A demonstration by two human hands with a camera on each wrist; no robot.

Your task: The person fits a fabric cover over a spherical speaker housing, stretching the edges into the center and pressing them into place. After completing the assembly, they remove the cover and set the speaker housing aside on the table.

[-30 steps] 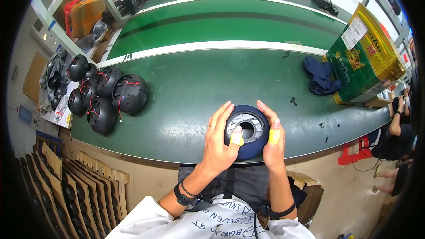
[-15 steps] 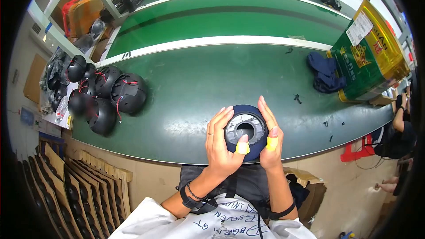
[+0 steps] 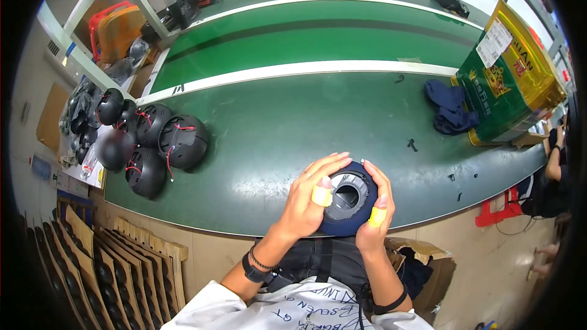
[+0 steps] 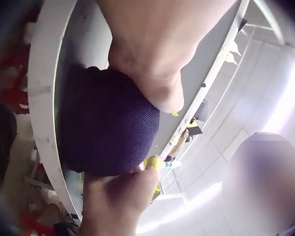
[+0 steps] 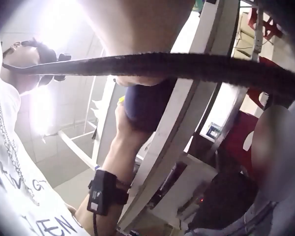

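Note:
A round housing [image 3: 347,197], with a grey ring face and a dark central hole, is wrapped in a dark blue cover [image 4: 108,123]. Ribbed knit shows on the cover in the left wrist view. My left hand [image 3: 304,200] grips its left side, fingers curved over the far edge and the thumb at the grey face. On the other side my right hand [image 3: 384,206] holds it, fingers along the far right and thumb near the rim. Both thumbs wear yellow tape. The housing is tilted at the table's near edge, its open face toward the head camera.
Several black round shells [image 3: 183,142] with red wires cluster on the table [image 3: 275,128] at left. At right stand a green and yellow tin [image 3: 507,79] and a crumpled dark blue cloth [image 3: 451,107]. Small black parts [image 3: 412,145] lie nearby. Racks of black discs [image 3: 116,269] stand below left.
The housing has turned and tilted between my hands, and its face now leans to the right. My left fingers have slid further over its far edge; the left thumb has moved up the face.

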